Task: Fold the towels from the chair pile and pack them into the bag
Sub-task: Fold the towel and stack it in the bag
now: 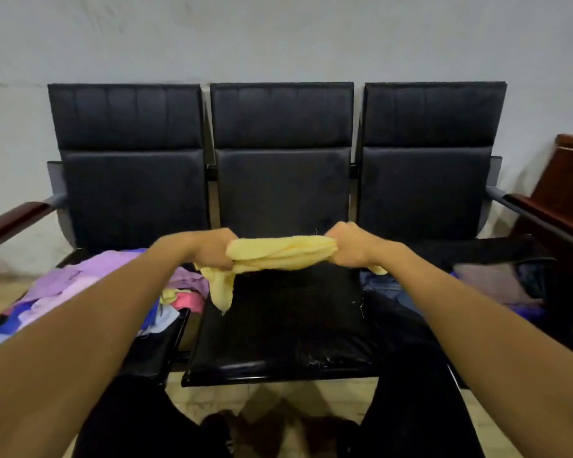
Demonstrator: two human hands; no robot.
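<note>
A yellow towel point(280, 252) is stretched, bunched, between my two hands above the middle seat point(278, 332) of a black three-seat bench. My left hand point(212, 247) grips its left end, from which a tail of cloth hangs down. My right hand point(349, 244) grips the right end. On the left seat lies the pile of towels point(80, 285) in purple, pink, blue and yellow. A dark bag point(510, 279) sits on the right seat with pale cloth inside it.
The bench stands against a pale wall, with wooden armrests at its left point(10, 223) and right point(549, 216) ends. A brown wooden cabinet point(566, 180) stands at the far right. My dark-clad legs and shoes show at the bottom, on a tiled floor.
</note>
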